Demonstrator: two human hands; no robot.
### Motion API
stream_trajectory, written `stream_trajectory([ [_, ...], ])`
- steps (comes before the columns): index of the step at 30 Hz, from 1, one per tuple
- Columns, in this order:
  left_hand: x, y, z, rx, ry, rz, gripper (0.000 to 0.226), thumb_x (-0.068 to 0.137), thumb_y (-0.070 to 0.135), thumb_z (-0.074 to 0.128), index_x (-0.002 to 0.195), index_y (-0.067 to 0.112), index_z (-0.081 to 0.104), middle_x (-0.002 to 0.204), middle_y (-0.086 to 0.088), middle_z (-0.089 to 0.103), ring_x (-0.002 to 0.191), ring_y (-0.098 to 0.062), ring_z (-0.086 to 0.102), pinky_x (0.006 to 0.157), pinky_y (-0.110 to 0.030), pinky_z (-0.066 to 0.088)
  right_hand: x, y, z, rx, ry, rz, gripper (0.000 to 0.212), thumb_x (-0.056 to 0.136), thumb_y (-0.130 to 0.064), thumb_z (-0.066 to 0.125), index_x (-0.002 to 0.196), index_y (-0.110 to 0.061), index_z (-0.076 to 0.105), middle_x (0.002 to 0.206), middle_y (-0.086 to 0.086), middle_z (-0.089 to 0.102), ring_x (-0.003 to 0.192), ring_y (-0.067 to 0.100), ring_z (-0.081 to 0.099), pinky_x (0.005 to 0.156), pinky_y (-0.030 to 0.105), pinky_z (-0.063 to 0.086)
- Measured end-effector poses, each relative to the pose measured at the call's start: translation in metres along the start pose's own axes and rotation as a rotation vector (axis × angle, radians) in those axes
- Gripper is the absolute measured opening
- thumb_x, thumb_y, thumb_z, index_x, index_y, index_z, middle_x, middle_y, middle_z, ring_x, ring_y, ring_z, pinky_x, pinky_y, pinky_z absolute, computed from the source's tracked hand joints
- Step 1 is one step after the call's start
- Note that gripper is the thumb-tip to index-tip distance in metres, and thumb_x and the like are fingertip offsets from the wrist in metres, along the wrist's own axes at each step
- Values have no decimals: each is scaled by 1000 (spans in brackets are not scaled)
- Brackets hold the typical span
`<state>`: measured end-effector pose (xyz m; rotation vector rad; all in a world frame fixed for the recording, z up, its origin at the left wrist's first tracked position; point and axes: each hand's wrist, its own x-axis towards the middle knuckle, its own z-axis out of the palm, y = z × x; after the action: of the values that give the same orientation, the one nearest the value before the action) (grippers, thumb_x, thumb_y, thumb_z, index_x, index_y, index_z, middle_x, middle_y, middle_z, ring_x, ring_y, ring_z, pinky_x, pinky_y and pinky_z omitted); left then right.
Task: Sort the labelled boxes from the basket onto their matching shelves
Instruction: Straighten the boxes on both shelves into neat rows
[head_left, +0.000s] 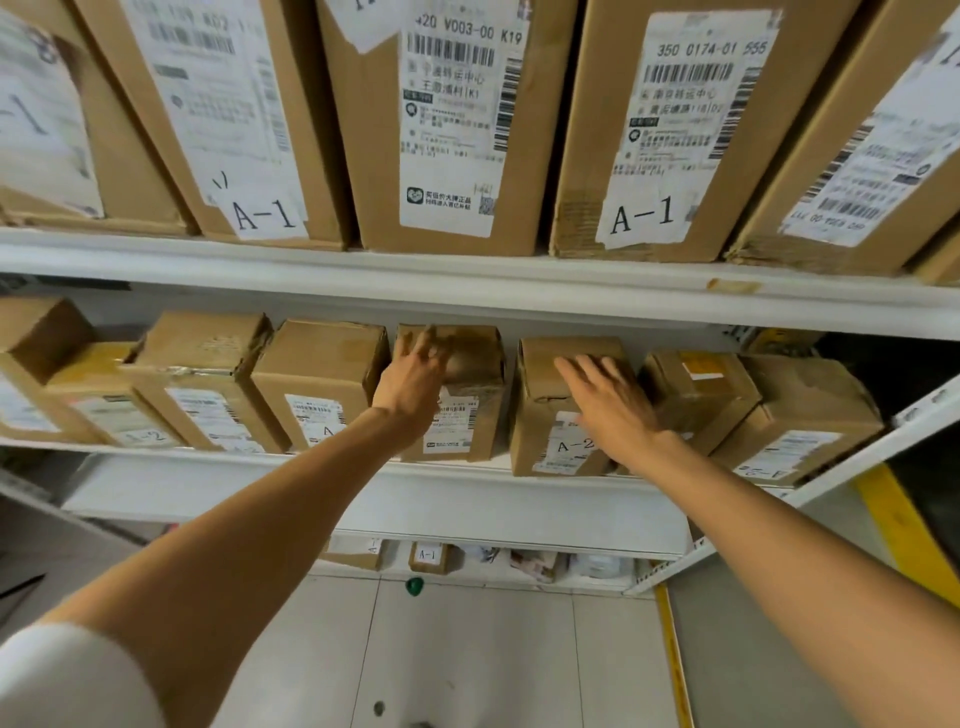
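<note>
Shelving of white metal, seen from below and close up, three levels in view. On the upper shelf (467, 283), a row of tall cardboard boxes standing upright, two with handwritten "A-1" tags: one left of centre (228, 114), one right of centre (670, 130). On the middle shelf (457, 475), a row of smaller boxes packed side by side, several tagged "A-2". Left hand (415, 387) reaching in over the top front edge of one middle-shelf box (467, 410), fingers spread and slightly curled, blurred, resting on or just above the cardboard; whether touching, not clear. Right hand (608, 402) laid flat against the neighbouring A-2 box (550, 415), fingers extended and loosely open, palm over its upper right corner, nothing gripped. Both boxes upright, touching or nearly touching their neighbours, set at the front of the middle shelf. Both forearms bare, stretched up and forward from the bottom corners; white sleeve (67, 680) at lower left. Below, on the lowest shelf, a small box marked "A-1" (428, 557) among pale packets. Pale tiled floor underneath, with a small green object (414, 585) near the shelf foot and a yellow line (675, 665) running along the right. Basket out of view.
</note>
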<state>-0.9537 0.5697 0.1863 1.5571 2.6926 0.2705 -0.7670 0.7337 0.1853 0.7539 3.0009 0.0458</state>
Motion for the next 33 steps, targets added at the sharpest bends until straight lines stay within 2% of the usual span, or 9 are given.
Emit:
stream_trajectory([
  [3, -1, -2, 4, 6, 28, 15, 55, 90, 3, 60, 141, 18, 44, 135, -9, 51, 113, -26, 55, 87, -32, 51, 2, 2, 8, -11, -42, 38, 89, 88, -4, 62, 154, -21, 5, 158, 9, 9, 143, 36, 14, 111, 48, 34],
  [5, -4, -1, 6, -10, 33, 14, 45, 94, 6, 55, 137, 18, 48, 124, -12, 54, 96, -22, 59, 83, -30, 52, 0, 3, 12, -44, -51, 52, 89, 89, -7, 62, 154, -18, 3, 159, 14, 4, 144, 41, 8, 112, 52, 32],
  [7, -4, -2, 8, -25, 46, 18, 41, 97, 9, 52, 136, 20, 51, 121, -12, 53, 90, -22, 60, 82, -29, 52, -4, 3, 14, -137, -39, 48, 87, 90, -15, 63, 153, -11, 3, 158, 20, 7, 144, 43, 11, 111, 51, 32],
  [11, -2, 2, 6, -60, 42, 49, 35, 96, 6, 52, 129, 16, 59, 119, -10, 61, 96, -22, 62, 86, -27, 49, -5, 4, 10, -230, -18, 74, 87, 89, -23, 66, 150, -7, 6, 153, 26, 17, 138, 44, 24, 109, 51, 34],
  [17, 2, 14, 9, -117, 66, 82, 38, 94, 1, 55, 127, 17, 62, 124, -10, 60, 104, -27, 60, 94, -31, 47, -3, 8, 11, -196, -28, 63, 85, 87, -17, 68, 150, -8, 11, 152, 24, 19, 139, 44, 23, 112, 54, 28],
  [21, 1, 22, 15, -130, 73, 104, 42, 94, 5, 56, 131, 23, 59, 130, -6, 58, 107, -27, 60, 96, -32, 47, -2, 15, 9, -204, -39, 67, 83, 85, -19, 70, 148, -9, 17, 149, 24, 23, 135, 43, 28, 110, 53, 34],
  [25, -2, 19, 7, -218, -19, 98, 51, 92, -2, 55, 137, 21, 52, 138, -7, 52, 116, -27, 57, 99, -31, 48, -3, 15, -1, -121, -24, 37, 72, 86, -21, 67, 144, -12, 25, 147, 19, 27, 132, 37, 31, 108, 48, 37],
  [29, -22, 13, -4, -204, 0, 124, 61, 90, -4, 56, 144, 21, 41, 145, -6, 46, 126, -26, 50, 105, -34, 43, -5, -11, -17, -86, -8, -105, 64, 95, -28, 54, 148, -12, 22, 153, 12, 20, 142, 28, 18, 112, 40, 30],
  [33, -47, -32, -18, -187, 161, 47, 60, 88, 8, 63, 144, 16, 40, 144, -8, 44, 129, -25, 44, 104, -32, 40, 4, -66, -29, -9, 69, -260, 57, 94, -26, 55, 143, -8, 33, 146, 10, 33, 135, 25, 33, 103, 34, 40],
])
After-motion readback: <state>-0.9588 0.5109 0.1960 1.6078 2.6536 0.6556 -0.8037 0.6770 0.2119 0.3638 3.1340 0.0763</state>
